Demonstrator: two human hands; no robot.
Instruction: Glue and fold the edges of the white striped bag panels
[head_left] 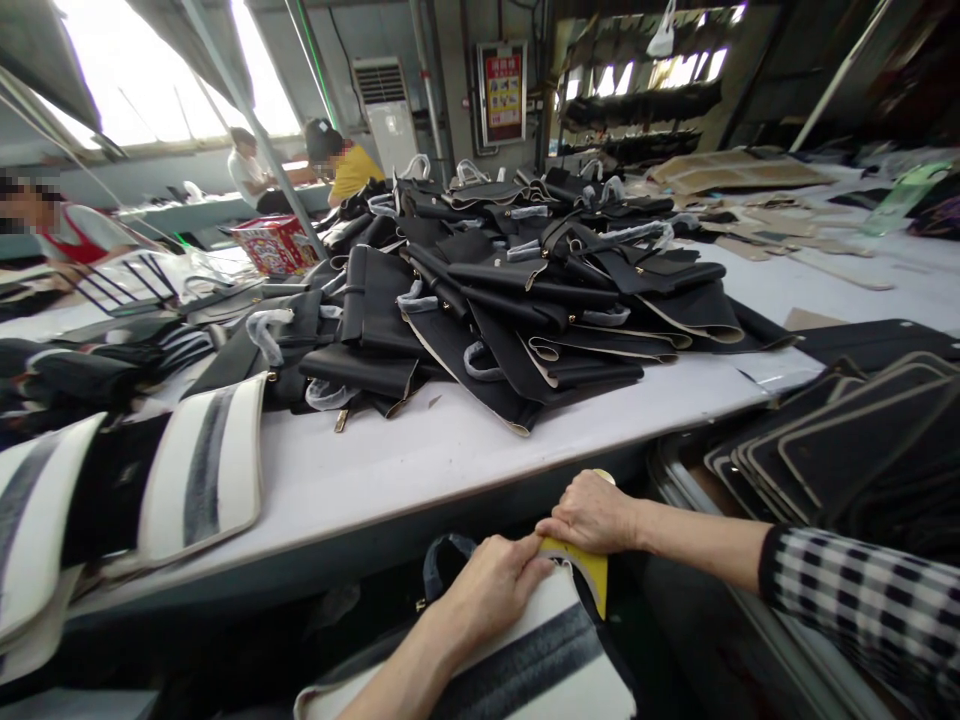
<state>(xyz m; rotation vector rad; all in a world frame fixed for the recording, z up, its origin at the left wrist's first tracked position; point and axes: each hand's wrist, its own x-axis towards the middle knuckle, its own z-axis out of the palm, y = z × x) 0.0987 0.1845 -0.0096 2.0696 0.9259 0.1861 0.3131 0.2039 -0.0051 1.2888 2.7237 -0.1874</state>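
Facing a long bench with a smooth white top (360,470) and looking across it at a broad, tangled heap of black leather-like pieces with pale cut edges (480,290). Noticing, at the right, a leaning stack of flat black panels with pale rounded borders (855,430), and, at the bench's left near edge, a cream-white panel with a smudged dark stripe (244,440).

Working just in front of the bench, below its top: supporting a white striped panel with dark edging (532,660), apparently joined to something black behind. Gripping its upper edge near the corner with the left hand (495,575), bending the fingers and laying the thumb on the white face (not seeing the underside, so not telling how firm a hold). Closing the right hand (596,512) over a flat, bright yellow piece with a curved inner edge (592,570), holding it right beside that corner and nearly touching the left hand.

Judging from here, risking a slip of the yellow piece off the corner by pressing unevenly, or a creased edge by squeezing too hard. Possibly risking a knocked fingertip, too, by crowding both hands together. Perhaps also risking a snag by letting the panel sag onto the dark looped handle in clear film (442,560), or a scratch by rubbing against its small gold-coloured fitting (421,605).
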